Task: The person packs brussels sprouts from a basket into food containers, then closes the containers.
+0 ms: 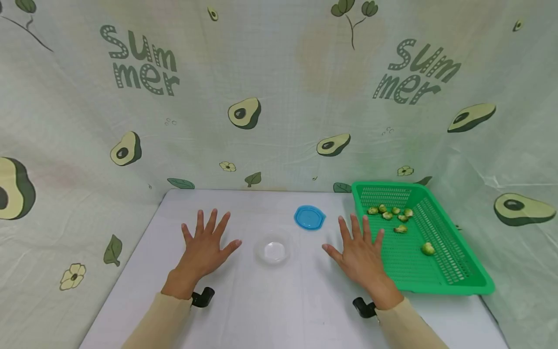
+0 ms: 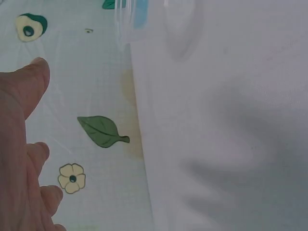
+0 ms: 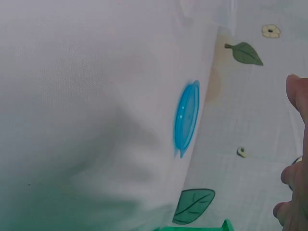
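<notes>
My left hand (image 1: 203, 251) is spread over the white table, left of a clear plastic container (image 1: 273, 249). My right hand (image 1: 361, 256) is spread too, between that container and a green plastic basket (image 1: 453, 223). Neither hand holds anything. Behind the right hand lies a blue lid (image 1: 309, 217), also seen edge-on as a blue lid (image 3: 186, 118) in the right wrist view. Several small Brussels sprouts (image 1: 387, 215) sit in the basket, most toward its back, with a single Brussels sprout (image 1: 428, 249) nearer its middle.
The white table (image 1: 261, 310) has its back edge against a hanging cloth (image 1: 279, 97) printed with avocados, leaves and lettering. The green basket takes up the table's right side and reaches its right edge. Each wrist wears a small black camera (image 1: 203, 297).
</notes>
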Demonstrator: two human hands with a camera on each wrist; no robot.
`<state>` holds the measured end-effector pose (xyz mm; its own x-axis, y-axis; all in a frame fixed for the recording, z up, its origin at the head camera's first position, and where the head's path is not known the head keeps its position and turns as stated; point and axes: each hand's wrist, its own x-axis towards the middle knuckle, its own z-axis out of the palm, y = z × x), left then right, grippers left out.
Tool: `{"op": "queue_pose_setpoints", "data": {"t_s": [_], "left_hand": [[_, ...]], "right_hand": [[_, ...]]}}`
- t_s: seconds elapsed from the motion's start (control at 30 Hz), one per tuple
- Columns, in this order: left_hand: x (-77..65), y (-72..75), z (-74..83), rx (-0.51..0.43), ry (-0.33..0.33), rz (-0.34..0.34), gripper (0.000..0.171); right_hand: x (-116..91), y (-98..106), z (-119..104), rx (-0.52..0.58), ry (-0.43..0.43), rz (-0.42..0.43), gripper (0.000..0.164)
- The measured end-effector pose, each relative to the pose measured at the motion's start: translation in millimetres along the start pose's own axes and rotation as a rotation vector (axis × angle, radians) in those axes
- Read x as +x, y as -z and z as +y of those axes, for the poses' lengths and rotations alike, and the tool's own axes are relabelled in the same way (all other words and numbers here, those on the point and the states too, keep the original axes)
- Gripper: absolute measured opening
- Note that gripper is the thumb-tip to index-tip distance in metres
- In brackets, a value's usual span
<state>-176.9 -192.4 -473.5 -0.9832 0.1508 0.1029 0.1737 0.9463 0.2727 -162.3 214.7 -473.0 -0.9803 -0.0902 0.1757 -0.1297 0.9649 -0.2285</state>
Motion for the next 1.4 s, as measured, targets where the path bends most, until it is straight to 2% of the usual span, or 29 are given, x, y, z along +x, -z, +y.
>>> {"op": "queue_pose_setpoints", "data": {"t_s": [0.33,0.63,0.8,1.0,1.13,1.4], "left_hand": [[4.4,-1.2,-0.1,-0.006,0.007,-0.02,0.092],[3.3,-15.5,7.2,-0.014,-0.002,-0.024,0.092],[1.7,-26.7,17.8,-0.018,-0.028,-0.039,0.092],[2.1,-44.8,36.7,-0.033,-0.067,-0.073,0.094],[4.3,-54.9,47.4,-0.041,-0.1,-0.1,0.093],[5.3,-61.6,53.5,-0.096,-0.166,-0.146,0.088]], "right_hand": [[6,-4,-5,-0.041,0.008,0.007,0.094],[8,-15,-12,-0.038,0.031,-0.01,0.091],[8,-27,-27,-0.02,0.107,0.0,0.09],[5,-44,-53,0.054,0.188,-0.051,0.087],[7,-54,-67,0.057,0.237,-0.078,0.085],[11,-66,-78,0.09,0.301,-0.17,0.081]]}}
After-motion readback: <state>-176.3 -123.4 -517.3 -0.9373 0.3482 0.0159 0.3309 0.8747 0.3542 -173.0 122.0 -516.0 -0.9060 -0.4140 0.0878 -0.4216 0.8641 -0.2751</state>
